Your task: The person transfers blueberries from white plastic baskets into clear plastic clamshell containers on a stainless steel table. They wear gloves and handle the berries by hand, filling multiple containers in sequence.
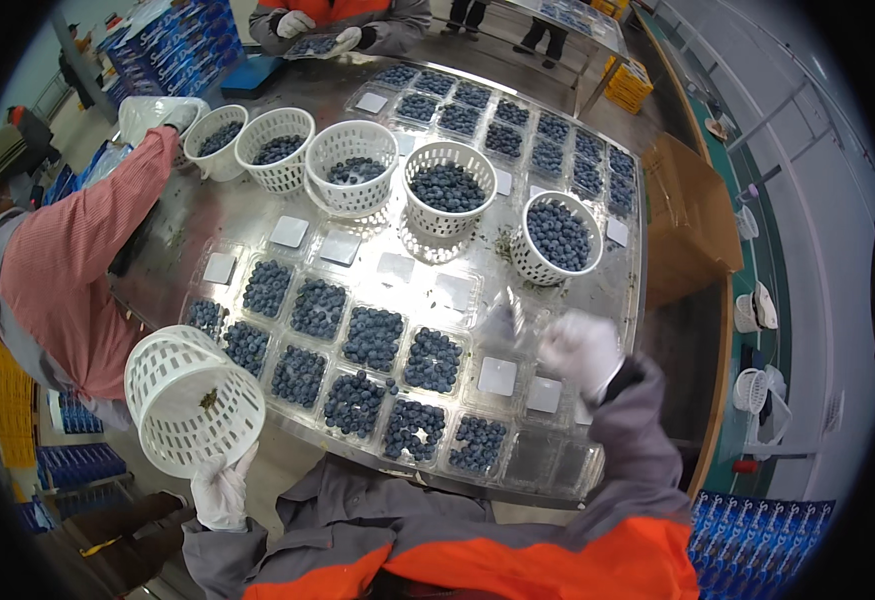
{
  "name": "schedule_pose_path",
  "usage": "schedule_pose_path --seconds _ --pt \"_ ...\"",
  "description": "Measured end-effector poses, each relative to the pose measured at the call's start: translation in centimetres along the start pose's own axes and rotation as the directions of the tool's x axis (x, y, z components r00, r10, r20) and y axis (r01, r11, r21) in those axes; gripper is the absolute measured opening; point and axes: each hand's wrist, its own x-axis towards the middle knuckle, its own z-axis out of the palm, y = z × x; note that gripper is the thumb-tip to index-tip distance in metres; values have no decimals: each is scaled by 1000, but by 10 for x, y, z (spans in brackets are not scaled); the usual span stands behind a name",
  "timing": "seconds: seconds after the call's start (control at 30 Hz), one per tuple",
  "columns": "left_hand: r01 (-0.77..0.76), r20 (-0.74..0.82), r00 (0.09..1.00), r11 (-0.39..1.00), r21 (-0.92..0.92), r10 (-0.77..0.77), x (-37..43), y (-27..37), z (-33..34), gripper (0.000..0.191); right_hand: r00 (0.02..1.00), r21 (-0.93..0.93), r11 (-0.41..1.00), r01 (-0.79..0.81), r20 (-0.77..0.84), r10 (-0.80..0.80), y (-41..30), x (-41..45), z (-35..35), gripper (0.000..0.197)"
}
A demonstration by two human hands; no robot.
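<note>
My left hand (221,487), in a white glove, grips the rim of a white perforated plastic basket (195,416). The basket is tilted with its mouth towards me, and a small clump of plant debris (208,399) lies inside. My right hand (581,352), also gloved, is motion-blurred above the right part of the metal table (437,271); its fingers look curled, but whether they hold anything is unclear. Just left of it is a blurred dark patch. Before me, clear plastic clamshell punnets hold blueberries (374,339). Other punnets contain only a white pad (497,376).
Several white baskets with blueberries (448,187) stand across the table. Beyond them lie more filled punnets (505,139). A co-worker's pink sleeve (92,247) reaches in from the left; another person's gloved hands (317,34) hold a punnet opposite. A cardboard box (689,217) stands at the right edge.
</note>
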Motion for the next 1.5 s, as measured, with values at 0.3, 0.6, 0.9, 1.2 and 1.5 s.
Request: schedule_pose_path --seconds 0.3,0.6,0.9,1.2,1.5 --pt "48 -15 999 999 25 -47 -5 -4 -4 70 926 -142 988 -59 362 108 -18 -115 115 22" --pt "25 14 1000 1000 3 -25 2 -1 -9 71 678 835 -445 -324 533 507 -35 -6 88 19" --pt "-18 -68 998 996 -84 13 -2 28 -73 72 600 375 -609 -699 771 -213 -129 86 263 36" --pt "31 -153 987 988 -149 -54 27 56 -98 58 571 527 -650 -547 803 171 -151 222 287 34" --pt "8 8 1000 984 176 -10 69 60 -67 40 757 623 -587 -517 653 27 -249 440 269 55"
